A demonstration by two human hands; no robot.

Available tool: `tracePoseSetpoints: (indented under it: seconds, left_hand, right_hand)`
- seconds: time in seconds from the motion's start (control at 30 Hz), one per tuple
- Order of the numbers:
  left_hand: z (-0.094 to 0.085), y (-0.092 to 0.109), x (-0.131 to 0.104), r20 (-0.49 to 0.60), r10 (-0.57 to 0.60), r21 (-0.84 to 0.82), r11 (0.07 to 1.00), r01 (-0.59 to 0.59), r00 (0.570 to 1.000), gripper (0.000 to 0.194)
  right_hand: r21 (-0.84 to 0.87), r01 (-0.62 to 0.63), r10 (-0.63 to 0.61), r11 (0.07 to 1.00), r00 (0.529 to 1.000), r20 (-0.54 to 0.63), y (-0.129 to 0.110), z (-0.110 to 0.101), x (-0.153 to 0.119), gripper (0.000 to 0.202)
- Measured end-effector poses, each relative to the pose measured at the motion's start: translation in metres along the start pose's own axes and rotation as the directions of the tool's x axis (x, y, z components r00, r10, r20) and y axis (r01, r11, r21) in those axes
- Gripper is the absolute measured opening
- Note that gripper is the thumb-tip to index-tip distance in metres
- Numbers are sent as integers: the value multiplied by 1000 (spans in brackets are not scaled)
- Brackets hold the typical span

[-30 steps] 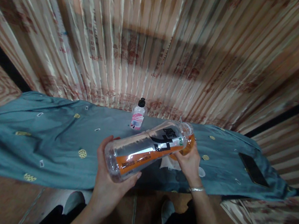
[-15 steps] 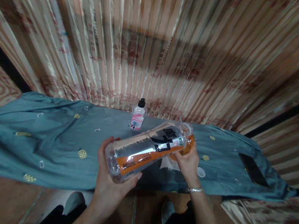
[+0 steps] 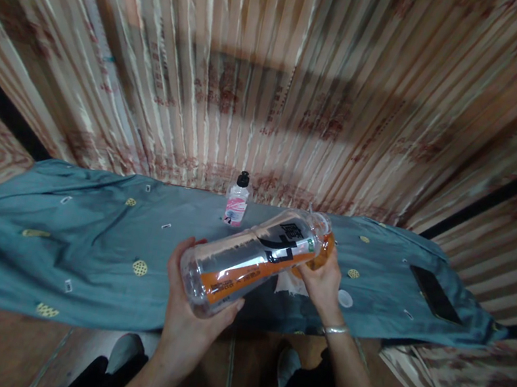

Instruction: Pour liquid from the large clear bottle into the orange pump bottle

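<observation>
A large clear plastic bottle with an orange band and black lettering is held above the cloth, tilted with its neck up and to the right. Around its base wraps my left hand, fingers closed on it. My right hand is closed on an amber see-through container at the bottle's neck; the bottle partly hides it, so its exact kind is unclear. Below that hand lie a piece of white paper and a round whitish lid. A small clear bottle with a pink label and black cap stands behind.
A teal cloth with yellow prints covers the long, narrow table. At its right end lies a dark phone-like slab. A striped curtain hangs close behind, and dark poles slant at both sides. My feet show below the front edge.
The view has shifted very slightly. Both hands keep the same grip, and the large bottle stays at nearly the same tilt.
</observation>
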State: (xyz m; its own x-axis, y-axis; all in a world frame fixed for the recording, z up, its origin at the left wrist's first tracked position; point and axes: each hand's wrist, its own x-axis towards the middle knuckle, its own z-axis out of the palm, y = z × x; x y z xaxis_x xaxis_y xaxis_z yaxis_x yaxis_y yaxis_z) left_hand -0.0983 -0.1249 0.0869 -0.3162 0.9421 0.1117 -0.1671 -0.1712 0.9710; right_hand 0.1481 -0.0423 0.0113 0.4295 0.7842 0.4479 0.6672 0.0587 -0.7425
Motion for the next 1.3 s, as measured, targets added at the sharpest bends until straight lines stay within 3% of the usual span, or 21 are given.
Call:
tracePoseSetpoints:
  seconds: [0.33,0.7,0.97,1.3]
  left_hand:
    - [-1,-8,3,11,50,20,999,-50,999,93]
    - [2,-2,1,-5,25,-29,999,-25,1000,88]
    - [1,-6,2,-7,43,-28,999,-43,999,89]
    - [0,-4,0,-19,41,-13,999,-41,999,87]
  right_hand:
    - [12,-17,17,1000,1000,3,0,0,0,98]
    - [15,31,-31,999,1000,-1,0,0,-1,90]
    - [12,-11,11,1000,1000,5,-2,1,-1,93]
    - [-4,45,-45,999,998,-33,3,4,-2,90]
